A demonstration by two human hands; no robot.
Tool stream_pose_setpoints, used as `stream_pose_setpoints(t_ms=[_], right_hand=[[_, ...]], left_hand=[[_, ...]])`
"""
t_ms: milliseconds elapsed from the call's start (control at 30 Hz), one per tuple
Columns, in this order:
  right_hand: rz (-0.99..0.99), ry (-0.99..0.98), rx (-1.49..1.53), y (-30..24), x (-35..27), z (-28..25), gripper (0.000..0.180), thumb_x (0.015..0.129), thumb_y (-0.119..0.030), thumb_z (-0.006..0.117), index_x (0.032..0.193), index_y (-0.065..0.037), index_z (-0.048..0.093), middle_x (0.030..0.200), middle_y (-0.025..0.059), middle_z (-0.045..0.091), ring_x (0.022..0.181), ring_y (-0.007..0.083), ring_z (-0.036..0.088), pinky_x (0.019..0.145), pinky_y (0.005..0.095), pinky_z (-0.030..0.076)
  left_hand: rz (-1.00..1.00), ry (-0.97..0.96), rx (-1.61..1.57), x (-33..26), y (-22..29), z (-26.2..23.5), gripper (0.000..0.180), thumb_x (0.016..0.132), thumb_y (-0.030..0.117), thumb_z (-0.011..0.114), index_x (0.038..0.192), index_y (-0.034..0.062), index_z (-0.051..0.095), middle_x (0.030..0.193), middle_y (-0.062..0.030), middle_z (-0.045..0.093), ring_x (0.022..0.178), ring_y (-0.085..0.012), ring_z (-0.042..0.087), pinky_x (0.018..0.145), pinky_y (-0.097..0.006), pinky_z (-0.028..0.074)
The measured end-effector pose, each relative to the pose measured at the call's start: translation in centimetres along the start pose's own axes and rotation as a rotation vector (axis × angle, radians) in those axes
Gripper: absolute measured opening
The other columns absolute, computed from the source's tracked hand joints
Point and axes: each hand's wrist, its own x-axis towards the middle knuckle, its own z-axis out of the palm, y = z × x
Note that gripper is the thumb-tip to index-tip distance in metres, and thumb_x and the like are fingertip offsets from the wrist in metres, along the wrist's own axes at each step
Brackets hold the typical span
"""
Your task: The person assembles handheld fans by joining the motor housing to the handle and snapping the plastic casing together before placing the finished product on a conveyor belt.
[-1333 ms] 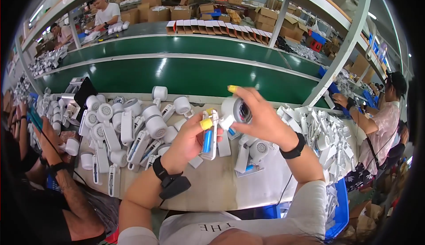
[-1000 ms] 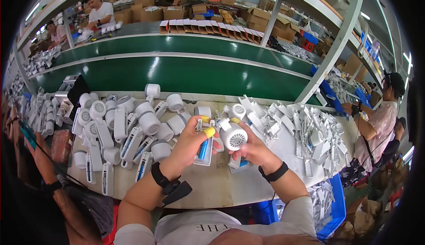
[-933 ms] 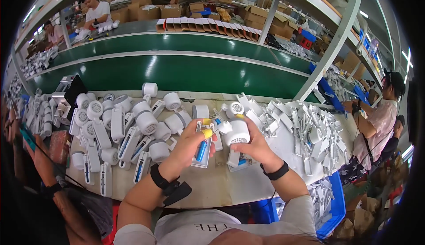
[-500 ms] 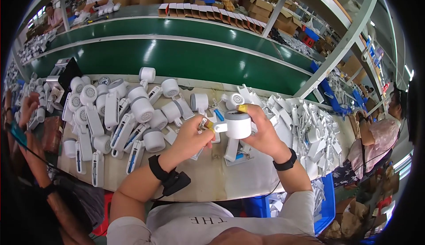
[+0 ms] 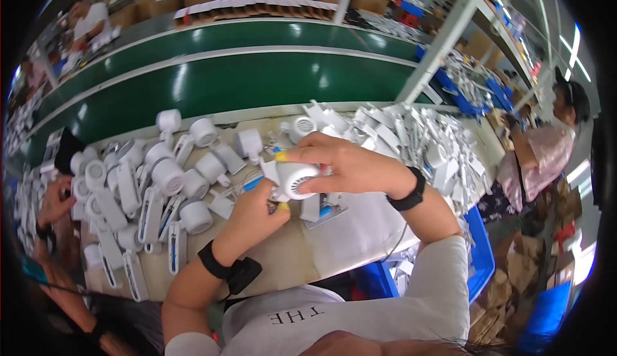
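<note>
Head view: right hand [image 5: 361, 168] pinching white plastic drum [image 5: 290, 175], slotted grille [image 5: 302, 184]; left hand [image 5: 250, 220] curled at neck [image 5: 278, 195], grip unclear.

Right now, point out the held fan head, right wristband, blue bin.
Held fan head [image 5: 300, 182], head view: slotted grille.
Right wristband [image 5: 415, 194], head view: black strap.
Blue bin [image 5: 484, 261], head view: right wall.

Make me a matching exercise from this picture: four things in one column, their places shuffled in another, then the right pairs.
Things
1. White cylindrical plastic head with a slotted face
2. Long, flat green conveyor surface
3. Large, open blue plastic bin
4. Small yellow finger sleeves

Places
A. Below the near edge of the beige worktable
B. Worn by the person
C. Gripped by the right hand
D. Just past the worktable's far edge

Pairs: 1-C, 2-D, 3-A, 4-B
</note>
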Motion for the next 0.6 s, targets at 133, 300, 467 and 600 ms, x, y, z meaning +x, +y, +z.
stream_pose_setpoints(t_ms=[133, 300, 467, 600], right_hand=[[-0.051, 0.025, 0.204, 2.7, -0.6, 2.2, 0.052, 0.080, -0.023, 0.066, 0.126, -0.008, 0.048, 0.108, 0.0105, 0.052, 0.087, 0.0210, 0.054, 0.075, 0.0293, 0.045], [-0.014, 0.205, 0.512, 5.2, -2.7, 6.2, 0.043, 0.084, -0.025, 0.062, 0.122, -0.006, 0.052, 0.101, 0.0105, 0.057, 0.093, 0.0188, 0.055, 0.077, 0.0287, 0.044], [0.328, 0.501, 0.166, 12.4, -4.9, 2.4, 0.031, 0.085, -0.027, 0.055, 0.108, -0.007, 0.060, 0.087, 0.0126, 0.062, 0.089, 0.0239, 0.058, 0.072, 0.0330, 0.048], [0.590, 0.710, -0.776, 20.6, -6.1, 0.0, 0.021, 0.075, -0.012, 0.054, 0.094, -0.005, 0.060, 0.092, 0.0149, 0.062, 0.083, 0.0318, 0.060, 0.075, 0.0384, 0.050]], left_hand=[[-0.028, -0.107, -0.135, -0.6, -1.0, -0.1, 0.028, 0.075, 0.014, 0.059, 0.098, -0.0009, 0.052, 0.074, -0.0111, 0.062, 0.060, -0.0171, 0.060, 0.054, -0.030, 0.046], [-0.220, -0.311, -0.491, -1.1, -0.6, 0.3, 0.019, 0.086, 0.015, 0.053, 0.099, 0.0018, 0.051, 0.075, -0.0078, 0.060, 0.056, -0.0126, 0.056, 0.051, -0.024, 0.045], [-0.166, -0.092, -1.038, -0.8, -0.4, -0.2, 0.026, 0.089, 0.020, 0.049, 0.104, -0.0008, 0.052, 0.084, -0.0120, 0.062, 0.072, -0.0224, 0.063, 0.066, -0.033, 0.051], [-0.031, 0.063, -1.122, -0.1, -1.9, -0.7, 0.030, 0.088, 0.018, 0.049, 0.112, -0.0015, 0.049, 0.100, -0.0156, 0.061, 0.092, -0.0267, 0.061, 0.081, -0.038, 0.048]])
